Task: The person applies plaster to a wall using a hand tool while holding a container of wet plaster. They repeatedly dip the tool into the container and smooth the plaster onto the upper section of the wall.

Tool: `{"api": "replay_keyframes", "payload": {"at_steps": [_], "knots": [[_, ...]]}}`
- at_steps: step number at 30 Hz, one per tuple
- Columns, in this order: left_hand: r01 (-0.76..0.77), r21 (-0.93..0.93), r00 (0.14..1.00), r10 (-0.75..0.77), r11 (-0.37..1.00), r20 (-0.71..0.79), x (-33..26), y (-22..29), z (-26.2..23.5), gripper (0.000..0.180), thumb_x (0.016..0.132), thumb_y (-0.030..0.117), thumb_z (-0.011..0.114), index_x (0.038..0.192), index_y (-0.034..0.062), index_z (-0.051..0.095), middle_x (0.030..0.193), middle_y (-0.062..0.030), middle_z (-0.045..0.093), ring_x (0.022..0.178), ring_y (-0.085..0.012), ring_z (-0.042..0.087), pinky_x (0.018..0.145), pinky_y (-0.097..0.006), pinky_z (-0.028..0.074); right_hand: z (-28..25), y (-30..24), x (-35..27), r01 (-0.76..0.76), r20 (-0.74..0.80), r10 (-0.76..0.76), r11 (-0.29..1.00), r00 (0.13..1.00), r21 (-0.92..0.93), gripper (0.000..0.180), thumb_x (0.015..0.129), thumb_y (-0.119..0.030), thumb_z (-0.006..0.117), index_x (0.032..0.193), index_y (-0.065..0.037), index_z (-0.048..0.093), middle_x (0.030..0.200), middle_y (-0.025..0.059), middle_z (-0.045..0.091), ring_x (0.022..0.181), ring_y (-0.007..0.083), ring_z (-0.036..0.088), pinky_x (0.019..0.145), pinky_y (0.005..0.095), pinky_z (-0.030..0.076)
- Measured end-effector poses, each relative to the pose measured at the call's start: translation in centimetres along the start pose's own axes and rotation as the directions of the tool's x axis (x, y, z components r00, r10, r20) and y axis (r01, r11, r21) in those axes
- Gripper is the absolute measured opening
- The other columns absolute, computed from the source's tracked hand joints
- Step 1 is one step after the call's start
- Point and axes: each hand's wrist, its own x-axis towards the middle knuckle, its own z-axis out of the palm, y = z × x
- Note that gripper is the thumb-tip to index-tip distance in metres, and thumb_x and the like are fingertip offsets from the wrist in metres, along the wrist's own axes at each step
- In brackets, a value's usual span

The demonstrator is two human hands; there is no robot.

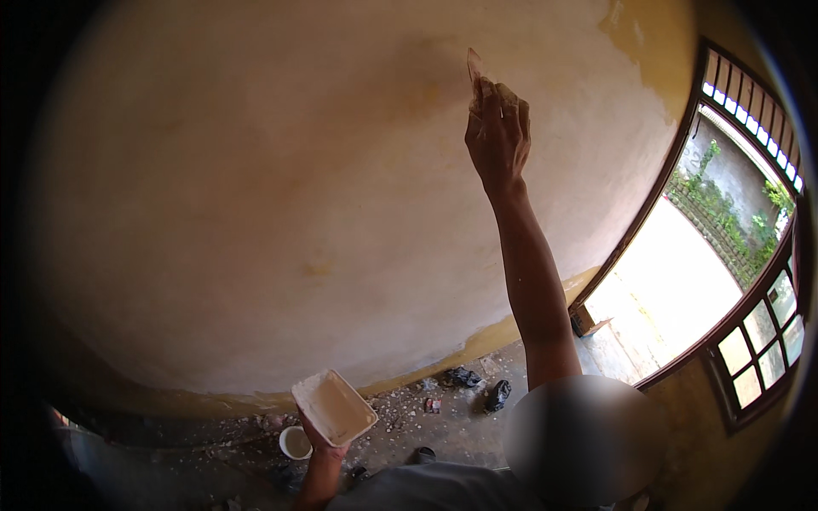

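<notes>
High on the wall (pixel 256 196), my right hand (pixel 498 128) is closed around a thin, flat blade, which looks like a putty knife (pixel 475 65). Pale smears coat its fingers. The blade's tip is at or very near the wall surface; I cannot tell whether it touches. Low down at the left, my left hand (pixel 319 439) grips a rectangular tub (pixel 358 433) from below and the side. Pale putty-like paste lies inside it and crusts its rim. The wall is covered with a whitish coat, with yellow showing at the upper right and along the bottom.
A white bucket (pixel 296 443) stands on the floor below the tub. White crumbs, black plastic bags (pixel 498 395) and a small red packet (pixel 433 406) lie along the wall's foot. An open doorway (pixel 673 264) and a paned door leaf (pixel 758 345) are at the right.
</notes>
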Motion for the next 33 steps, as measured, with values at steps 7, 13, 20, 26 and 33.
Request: {"api": "replay_keyframes", "payload": {"at_steps": [7, 13, 20, 26, 33], "knots": [[-0.053, -0.045, 0.998, 0.054, 0.998, 0.027, 0.2, 0.6, -2.5, 0.053, 0.098, 0.055, 0.043, 0.131, 0.0166, 0.057, 0.125, -0.0041, 0.064, 0.114, -0.0279, 0.062, 0.097, -0.048, 0.051, -3.3, 2.0, -5.2, -0.172, 0.329, 0.111, 0.971, 0.938, 0.163, 0.026, 0.086, -0.006, 0.063, 0.111, -0.006, 0.065, 0.110, 0.0139, 0.067, 0.101, 0.0338, 0.064, 0.085, 0.0421, 0.055], [-0.027, 0.046, 0.997, 0.023, 0.999, 0.078, 0.2, -0.1, -1.6, 0.053, 0.098, 0.055, 0.042, 0.131, 0.0162, 0.056, 0.125, -0.0039, 0.064, 0.113, -0.0274, 0.062, 0.096, -0.048, 0.051, -2.4, 9.6, 2.0, -0.759, 0.332, 0.745, 0.641, 0.578, -0.117, 0.026, 0.086, -0.023, 0.060, 0.104, -0.005, 0.066, 0.096, 0.0166, 0.070, 0.093, 0.0367, 0.067, 0.084, 0.0465, 0.053], [-0.068, 0.040, 0.997, 0.067, 0.997, 0.028, 0.5, -0.2, -2.6, 0.053, 0.098, 0.056, 0.042, 0.131, 0.0163, 0.056, 0.124, -0.0038, 0.064, 0.113, -0.0268, 0.062, 0.096, -0.047, 0.052, 0.7, -0.5, 3.9, -0.422, 0.306, 0.421, 0.904, 0.854, -0.066, 0.012, 0.085, -0.018, 0.062, 0.087, -0.005, 0.062, 0.084, 0.0127, 0.067, 0.078, 0.0331, 0.068, 0.069, 0.0448, 0.055], [-0.045, 0.049, 0.998, 0.044, 0.998, 0.034, 1.1, -1.0, -1.0, 0.052, 0.099, 0.054, 0.043, 0.130, 0.0155, 0.057, 0.123, -0.0048, 0.064, 0.114, -0.0273, 0.062, 0.095, -0.048, 0.052, -1.2, -5.2, -0.4, 0.106, 0.225, -0.232, 0.882, 0.946, 0.460, 0.018, 0.077, -0.009, 0.075, 0.093, -0.011, 0.066, 0.083, 0.0076, 0.067, 0.077, 0.0265, 0.065, 0.065, 0.0385, 0.055], [-0.013, 0.097, 0.987, -0.003, 0.995, 0.162, 2.2, -0.4, 2.7, 0.055, 0.097, 0.054, 0.044, 0.136, 0.0149, 0.051, 0.131, -0.0081, 0.059, 0.118, -0.0293, 0.060, 0.096, -0.050, 0.052, -14.7, -17.4, -17.5, -0.775, 0.889, -0.457, 0.555, 0.020, 0.302, 0.044, 0.083, -0.023, 0.071, 0.115, -0.002, 0.050, 0.093, 0.0257, 0.068, 0.091, 0.0464, 0.065, 0.077, 0.0522, 0.051]]}}
